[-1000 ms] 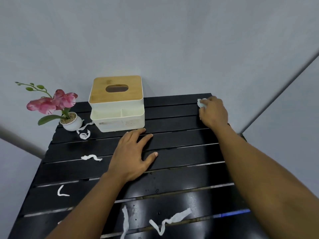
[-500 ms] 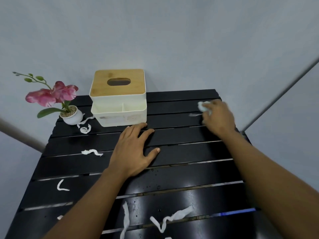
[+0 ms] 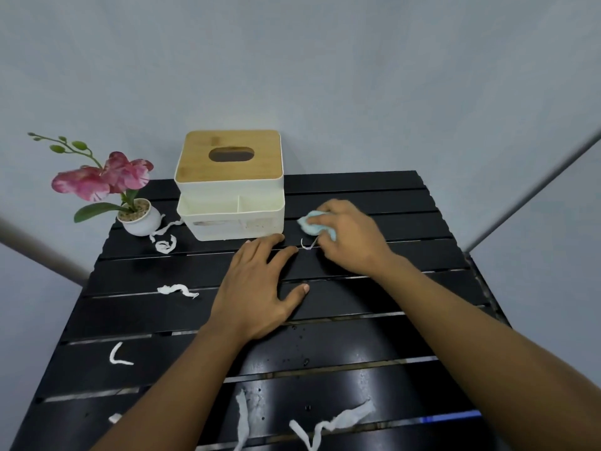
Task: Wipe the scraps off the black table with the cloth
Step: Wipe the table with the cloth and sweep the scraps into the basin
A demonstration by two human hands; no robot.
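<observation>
My right hand [image 3: 349, 239] grips a crumpled light-blue cloth [image 3: 312, 224] and presses it on the black slatted table [image 3: 406, 222], just right of the tissue box. A thin white scrap [image 3: 307, 245] lies right under the cloth. My left hand [image 3: 260, 291] rests flat on the middle slats, fingers spread. More white paper scraps lie around: a curl near the pot [image 3: 165, 244], a strip at the left [image 3: 177, 290], a hook shape [image 3: 118, 355], and long strips near the front edge [image 3: 331, 419].
A white tissue box with a wooden lid [image 3: 231, 187] stands at the back centre. A small white pot with a pink orchid [image 3: 138, 218] stands at the back left corner. A grey wall runs behind the table. Water droplets speckle the front slats.
My right hand has swept the cloth leftward from the table's back right corner to beside the tissue box. The left hand has stayed in place.
</observation>
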